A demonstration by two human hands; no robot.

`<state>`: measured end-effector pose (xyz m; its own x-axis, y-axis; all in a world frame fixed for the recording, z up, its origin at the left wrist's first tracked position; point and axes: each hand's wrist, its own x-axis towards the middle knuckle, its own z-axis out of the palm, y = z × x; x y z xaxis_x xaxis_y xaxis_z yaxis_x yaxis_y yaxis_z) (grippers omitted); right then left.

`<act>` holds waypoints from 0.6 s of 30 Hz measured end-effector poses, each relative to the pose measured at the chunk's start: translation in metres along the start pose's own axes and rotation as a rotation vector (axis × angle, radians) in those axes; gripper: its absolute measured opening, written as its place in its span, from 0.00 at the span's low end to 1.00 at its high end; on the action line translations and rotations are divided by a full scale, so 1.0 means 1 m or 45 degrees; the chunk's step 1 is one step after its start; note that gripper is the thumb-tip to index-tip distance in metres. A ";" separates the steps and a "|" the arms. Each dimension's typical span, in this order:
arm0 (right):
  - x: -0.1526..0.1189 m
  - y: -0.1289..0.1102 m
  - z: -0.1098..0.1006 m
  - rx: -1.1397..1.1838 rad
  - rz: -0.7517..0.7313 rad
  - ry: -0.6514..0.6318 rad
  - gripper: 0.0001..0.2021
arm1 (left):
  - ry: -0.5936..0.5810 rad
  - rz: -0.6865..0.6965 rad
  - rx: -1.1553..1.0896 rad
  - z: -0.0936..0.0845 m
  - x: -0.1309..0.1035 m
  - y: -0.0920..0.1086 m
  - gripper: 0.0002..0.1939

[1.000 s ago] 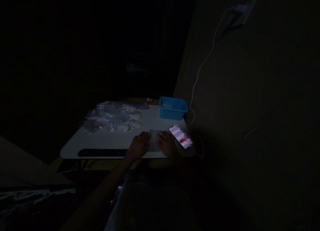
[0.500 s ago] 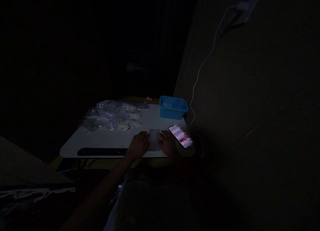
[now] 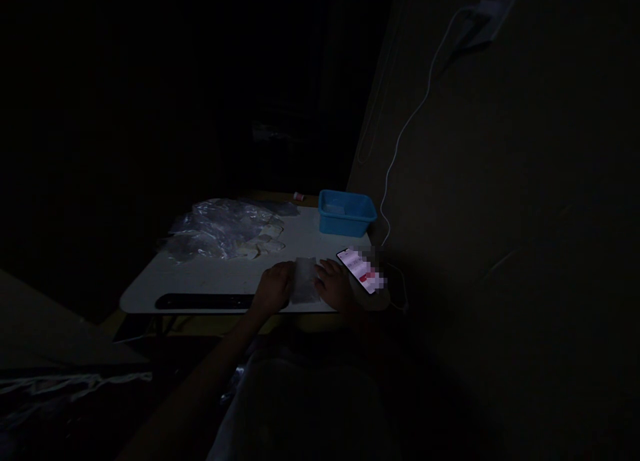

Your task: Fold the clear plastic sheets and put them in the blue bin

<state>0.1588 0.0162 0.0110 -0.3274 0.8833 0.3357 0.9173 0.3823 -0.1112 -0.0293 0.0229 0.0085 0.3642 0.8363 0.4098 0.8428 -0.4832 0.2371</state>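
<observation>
A small, flat, clear plastic packet [image 3: 305,282] lies near the front edge of the white table between my two hands. My left hand [image 3: 275,287] is closed at the packet's left edge, its fingers curled and its thumb side against the plastic. On the other side, my right hand [image 3: 333,285] rests palm down with fingers apart, the tips touching the packet's right edge. What the packet contains is too dark to make out. Just right of my right hand lies a lit phone [image 3: 359,270], partly blurred out.
A blue plastic basket [image 3: 347,225] with something pale inside stands at the table's [image 3: 200,276] back right. Crumpled clear plastic bags [image 3: 225,224] and whitish pieces [image 3: 267,243] heap at the back left. A white cable [image 3: 399,141] hangs along the wall. The room is very dark.
My left hand has moved slightly left and its fingers have curled in. The packet has shifted a little left. My right hand has barely moved, its fingertips now over the packet's edge.
</observation>
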 end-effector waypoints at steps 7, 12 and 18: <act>0.000 0.000 0.001 -0.005 0.006 -0.016 0.19 | -0.069 0.019 0.176 -0.002 -0.002 0.006 0.21; 0.000 -0.001 0.000 -0.032 0.026 -0.004 0.20 | -0.073 0.011 0.261 0.003 -0.002 0.005 0.21; -0.001 -0.002 0.000 -0.044 0.047 -0.001 0.22 | -0.075 -0.004 0.217 0.005 -0.003 0.003 0.22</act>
<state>0.1568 0.0147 0.0114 -0.2930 0.8968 0.3314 0.9361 0.3396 -0.0913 -0.0256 0.0206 0.0036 0.3800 0.8538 0.3558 0.8970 -0.4340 0.0837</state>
